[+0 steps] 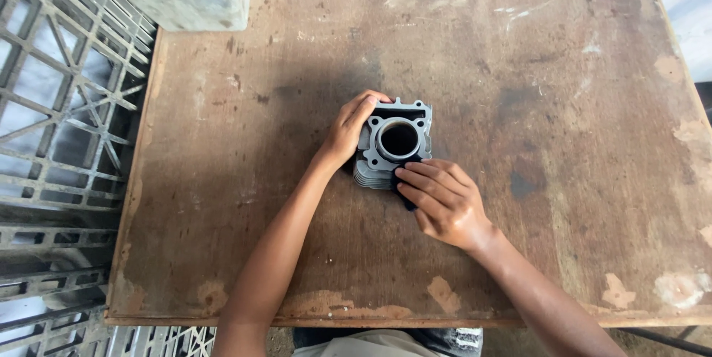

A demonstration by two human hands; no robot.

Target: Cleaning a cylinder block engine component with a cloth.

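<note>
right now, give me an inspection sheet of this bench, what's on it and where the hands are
surface: worn brown wooden table, stained, with pale chipped patches near the edges
job's things: grey finned metal cylinder block with a round bore, lying mid-table; dark cloth pressed against its near right corner
clutter: pale tub at the far left corner, holding green and red bits
grippers: left hand grips the block's left side; right hand presses the cloth onto the block
cables: nothing seen
surroundings: grey plastic lattice crates left of the table
</note>
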